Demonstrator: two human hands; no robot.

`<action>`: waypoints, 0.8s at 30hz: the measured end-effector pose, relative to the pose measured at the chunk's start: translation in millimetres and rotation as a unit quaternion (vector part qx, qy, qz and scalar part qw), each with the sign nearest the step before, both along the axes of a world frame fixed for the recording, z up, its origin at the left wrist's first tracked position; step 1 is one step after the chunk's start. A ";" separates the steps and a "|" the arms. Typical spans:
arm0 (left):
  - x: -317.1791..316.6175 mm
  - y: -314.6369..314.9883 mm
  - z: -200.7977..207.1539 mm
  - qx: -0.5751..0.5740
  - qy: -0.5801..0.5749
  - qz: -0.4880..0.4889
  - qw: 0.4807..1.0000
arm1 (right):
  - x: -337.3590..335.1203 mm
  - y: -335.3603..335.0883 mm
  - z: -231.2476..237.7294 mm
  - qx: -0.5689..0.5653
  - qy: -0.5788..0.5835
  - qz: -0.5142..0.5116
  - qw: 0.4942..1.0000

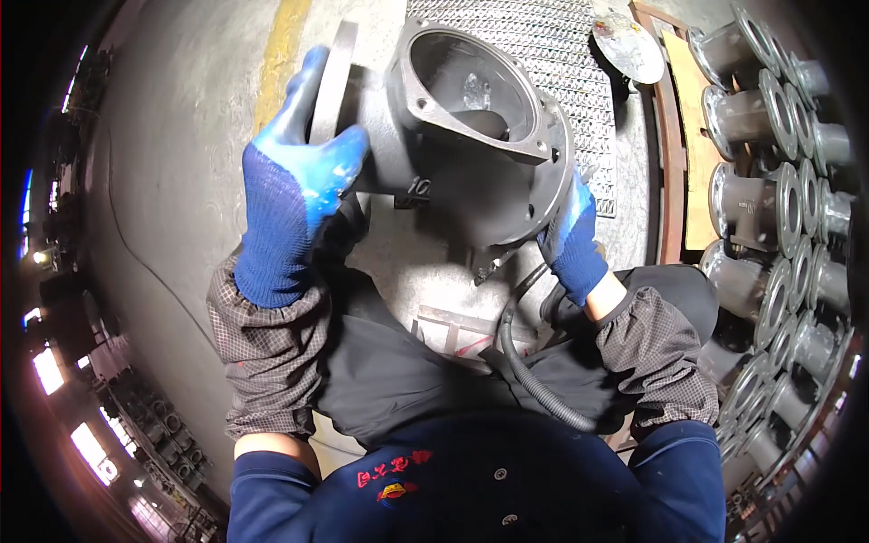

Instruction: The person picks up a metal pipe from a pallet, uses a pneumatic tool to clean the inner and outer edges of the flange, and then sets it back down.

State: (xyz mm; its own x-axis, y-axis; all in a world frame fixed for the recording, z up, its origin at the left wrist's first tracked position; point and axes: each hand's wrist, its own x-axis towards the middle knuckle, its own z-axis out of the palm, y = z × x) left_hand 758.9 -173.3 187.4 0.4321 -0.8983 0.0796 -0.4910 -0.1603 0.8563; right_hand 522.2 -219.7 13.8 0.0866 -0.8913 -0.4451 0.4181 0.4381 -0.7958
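Casting [444,158]: axis approx. L–R (opening [475,81] up).

We see bright light on the grey concrete floor [199,136] at ten o'clock, glare burning out the white rectangular window panes [89,451] at eight, shadow and blur on the grey cast-metal pipe fitting [453,172], and dark, curved fisheye distortion around the rim.

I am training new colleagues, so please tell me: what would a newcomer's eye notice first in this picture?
Probably the large grey metal casting at upper centre, its wide opening showing. Next, the blue-gloved left hand gripping the casting's left flange, and the blue-gloved right hand at its right edge. Then the stacked grey flanged pipes along the right side.
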 end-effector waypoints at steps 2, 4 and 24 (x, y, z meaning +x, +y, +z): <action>5.8 6.3 0.7 0.000 0.019 -0.029 0.999 | -16.1 2.3 5.4 -0.039 0.089 0.147 0.984; 15.7 11.1 -4.0 -0.035 0.006 -0.062 0.997 | -17.5 -8.0 46.1 0.044 0.135 0.193 0.971; -2.0 -1.0 4.7 -0.034 -0.092 -0.088 0.991 | -129.6 -74.3 53.8 -0.011 0.282 0.111 0.953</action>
State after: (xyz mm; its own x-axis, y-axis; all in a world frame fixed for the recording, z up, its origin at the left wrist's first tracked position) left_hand 756.9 -174.3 192.1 0.2413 -0.9485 0.2053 -0.6558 -0.0035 0.7549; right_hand 392.6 -293.9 67.7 0.0252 -0.8885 -0.4582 -0.1802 0.4468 -0.8763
